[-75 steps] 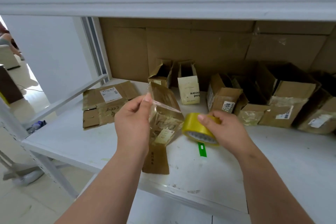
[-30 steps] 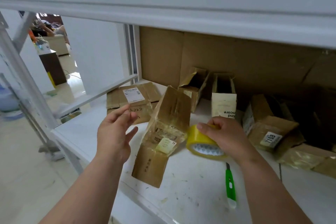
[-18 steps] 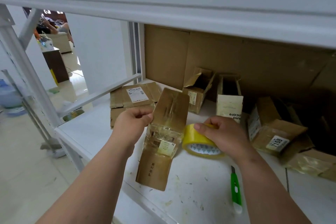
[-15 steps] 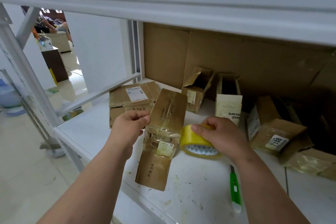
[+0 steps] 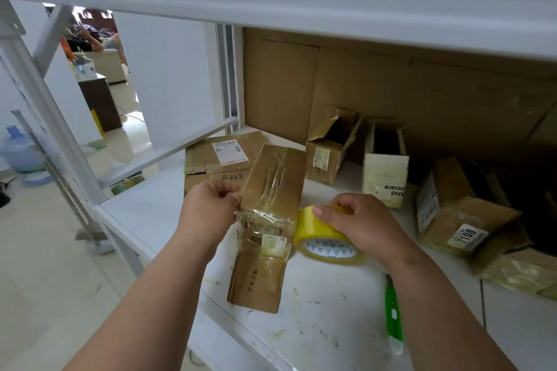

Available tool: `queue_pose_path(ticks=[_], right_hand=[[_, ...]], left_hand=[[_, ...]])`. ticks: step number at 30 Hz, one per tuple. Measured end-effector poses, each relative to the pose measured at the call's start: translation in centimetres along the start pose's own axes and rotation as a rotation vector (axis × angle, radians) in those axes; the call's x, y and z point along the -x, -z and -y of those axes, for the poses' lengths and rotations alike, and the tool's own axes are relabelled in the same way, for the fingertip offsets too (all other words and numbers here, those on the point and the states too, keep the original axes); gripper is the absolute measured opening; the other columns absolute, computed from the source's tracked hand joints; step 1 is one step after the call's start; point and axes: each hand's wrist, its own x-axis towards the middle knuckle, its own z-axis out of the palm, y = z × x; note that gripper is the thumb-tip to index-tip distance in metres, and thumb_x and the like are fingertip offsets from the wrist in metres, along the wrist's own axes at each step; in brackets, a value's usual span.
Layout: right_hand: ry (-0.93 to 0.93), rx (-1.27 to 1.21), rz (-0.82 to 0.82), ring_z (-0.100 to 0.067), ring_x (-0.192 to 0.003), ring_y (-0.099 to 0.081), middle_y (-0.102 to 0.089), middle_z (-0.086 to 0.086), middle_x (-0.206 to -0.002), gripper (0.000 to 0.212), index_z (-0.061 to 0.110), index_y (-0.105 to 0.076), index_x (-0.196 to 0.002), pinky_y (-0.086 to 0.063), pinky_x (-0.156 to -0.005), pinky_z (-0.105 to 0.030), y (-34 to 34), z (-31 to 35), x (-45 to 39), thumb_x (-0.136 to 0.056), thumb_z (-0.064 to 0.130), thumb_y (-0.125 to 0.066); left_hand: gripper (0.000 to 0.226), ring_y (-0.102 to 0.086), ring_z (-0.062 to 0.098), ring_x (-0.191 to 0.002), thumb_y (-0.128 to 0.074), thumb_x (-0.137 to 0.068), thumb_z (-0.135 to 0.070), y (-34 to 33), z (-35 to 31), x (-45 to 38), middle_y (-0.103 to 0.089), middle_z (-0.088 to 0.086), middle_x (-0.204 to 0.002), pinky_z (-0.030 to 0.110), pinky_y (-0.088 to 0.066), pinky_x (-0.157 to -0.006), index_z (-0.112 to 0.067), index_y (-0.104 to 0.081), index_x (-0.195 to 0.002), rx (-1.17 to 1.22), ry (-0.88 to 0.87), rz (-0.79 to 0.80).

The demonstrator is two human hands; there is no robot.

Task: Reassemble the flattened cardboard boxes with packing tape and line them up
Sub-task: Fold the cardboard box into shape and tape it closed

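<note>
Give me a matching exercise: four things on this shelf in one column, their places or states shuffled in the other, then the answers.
1. tape roll
2. green utility knife
3. flattened boxes
4. box labelled 7108

A. stacked flat at the shelf's far left
B. gripped by the right hand
C. on its side at the right
D. lying beside the right forearm

Pairs: 1-B, 2-D, 3-A, 4-C

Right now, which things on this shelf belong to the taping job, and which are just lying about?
In the job: box being taped, tape roll, left hand, right hand, flattened boxes, assembled boxes.
Lying about: green cutter, water jug.
</note>
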Motion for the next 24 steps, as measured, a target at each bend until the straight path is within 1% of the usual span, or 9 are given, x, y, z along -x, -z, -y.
queue_pose_path(ticks=[1, 3, 7, 10, 14, 16, 18, 21, 24], right_hand=[[-0.005, 0.002, -0.004, -0.006, -0.079, -0.061, -0.065, 0.008, -0.085, 0.034, 0.023, -0.069, -0.089, -0.043, -0.063, -0.023, 0.0, 0.0, 0.0, -0.083, 0.057, -0.067], [-0.012, 0.002, -0.012, -0.005, -0.079, -0.060, -0.065, 0.009, -0.085, 0.034, 0.023, -0.069, -0.090, -0.044, -0.062, -0.023, 0.1, -0.2, 0.0, -0.084, 0.056, -0.067], [-0.013, 0.001, -0.004, -0.006, -0.078, -0.060, -0.063, 0.008, -0.083, 0.035, 0.023, -0.068, -0.089, -0.042, -0.060, -0.022, 0.0, -0.3, -0.1, -0.083, 0.057, -0.066], [-0.003, 0.022, 0.016, -0.007, -0.079, -0.060, -0.061, 0.009, -0.082, 0.038, 0.025, -0.068, -0.095, -0.040, -0.061, -0.023, 0.0, -0.2, -0.4, -0.082, 0.061, -0.065], [0.025, 0.076, 0.020, -0.003, -0.079, -0.058, -0.060, 0.012, -0.085, 0.039, 0.028, -0.068, -0.099, -0.039, -0.060, -0.022, 0.0, 0.5, -0.6, -0.082, 0.062, -0.064], [0.042, 0.106, 0.017, -0.002, -0.077, -0.058, -0.061, 0.011, -0.084, 0.035, 0.027, -0.067, -0.092, -0.039, -0.059, -0.022, 0.0, 0.9, -0.6, -0.083, 0.061, -0.064], [0.061, 0.133, 0.021, -0.002, -0.076, -0.058, -0.062, 0.011, -0.083, 0.034, 0.027, -0.067, -0.088, -0.041, -0.059, -0.023, 0.1, 1.2, -0.6, -0.083, 0.060, -0.064], [0.073, 0.135, 0.039, -0.003, -0.078, -0.058, -0.062, 0.010, -0.086, 0.036, 0.026, -0.068, -0.093, -0.042, -0.061, -0.023, 0.2, 1.4, -0.6, -0.083, 0.061, -0.064], [0.071, 0.118, 0.052, 0.000, -0.081, -0.055, -0.061, 0.012, -0.091, 0.041, 0.026, -0.068, -0.103, -0.038, -0.061, -0.020, 0.2, 1.5, -0.6, -0.084, 0.062, -0.061]], left_hand=[[0.017, -0.063, 0.025, -0.081, -0.054, -0.096, -0.001, -0.1, -0.1, 0.1, -0.068, 0.007, -0.085, 0.052, -0.057, -0.088, -0.008, -0.068, -0.091, -0.001, -0.007, -0.002], [0.018, -0.061, 0.024, -0.078, -0.052, -0.096, -0.002, -0.1, -0.4, 0.3, -0.066, 0.009, -0.083, 0.054, -0.057, -0.088, -0.008, -0.065, -0.084, 0.005, -0.023, 0.002], [0.016, -0.060, 0.024, -0.082, -0.050, -0.100, -0.008, 0.2, -0.5, 0.7, -0.064, 0.011, -0.089, 0.050, -0.059, -0.084, -0.010, -0.060, -0.088, -0.023, -0.081, 0.025], [0.014, -0.061, 0.029, -0.088, -0.048, -0.103, -0.017, 0.6, -0.8, 0.8, -0.062, 0.012, -0.095, 0.045, -0.060, -0.080, -0.014, -0.056, -0.091, -0.107, -0.106, 0.049], [0.016, -0.061, 0.033, -0.097, -0.043, -0.105, -0.023, 1.0, -1.8, 0.6, -0.058, 0.013, -0.097, 0.036, -0.059, -0.069, -0.012, -0.051, -0.097, -0.229, -0.120, 0.100], [0.016, -0.061, 0.034, -0.099, -0.041, -0.105, -0.023, 1.4, -1.9, 0.3, -0.060, 0.015, -0.103, 0.038, -0.059, -0.069, -0.013, -0.051, -0.097, -0.237, -0.100, 0.128], [0.016, -0.063, 0.033, -0.103, -0.041, -0.105, -0.022, 1.8, -1.8, 0.2, -0.063, 0.014, -0.107, 0.044, -0.061, -0.074, -0.016, -0.051, -0.095, -0.201, -0.061, 0.147], [0.016, -0.063, 0.032, -0.107, -0.040, -0.102, -0.015, 2.2, -1.6, 0.0, -0.065, 0.015, -0.109, 0.045, -0.060, -0.075, -0.018, -0.050, -0.090, -0.184, -0.023, 0.139], [0.015, -0.063, 0.032, -0.105, -0.039, -0.101, -0.014, 2.3, -1.7, 0.1, -0.066, 0.013, -0.108, 0.044, -0.059, -0.073, -0.016, -0.049, -0.091, -0.215, -0.021, 0.131]])
